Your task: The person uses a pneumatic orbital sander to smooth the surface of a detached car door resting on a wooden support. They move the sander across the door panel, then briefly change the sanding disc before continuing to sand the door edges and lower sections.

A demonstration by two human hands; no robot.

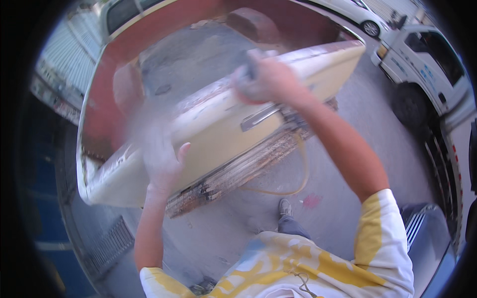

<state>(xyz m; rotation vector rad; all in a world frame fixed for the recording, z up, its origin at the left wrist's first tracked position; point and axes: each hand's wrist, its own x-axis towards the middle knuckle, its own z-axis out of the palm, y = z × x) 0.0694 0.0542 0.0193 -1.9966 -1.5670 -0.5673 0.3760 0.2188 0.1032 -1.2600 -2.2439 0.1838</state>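
Observation:
A cream-coloured pickup tailgate (213, 149) stands in front of me, with white and rust-brown patches along its top edge. My left hand (161, 146), pale with dust, lies over the left part of that edge; its thumb is spread and its blurred fingers look stretched out, holding nothing. Further right, my right hand (268, 79) is closed round a dark grey block-like thing (252, 64) just above the edge. Motion blur hides its exact kind, and whether it touches the tailgate I cannot tell. A metal handle (261, 117) sits in the tailgate's outer face.
Beyond the tailgate lies the red-walled truck bed (114, 94) with a worn grey floor. A weathered wooden beam (238, 171) runs below the tailgate, and a yellowish hose (304, 174) loops beside it. A white truck (422, 69) stands at the right, a dark drain grate (112, 243) at lower left.

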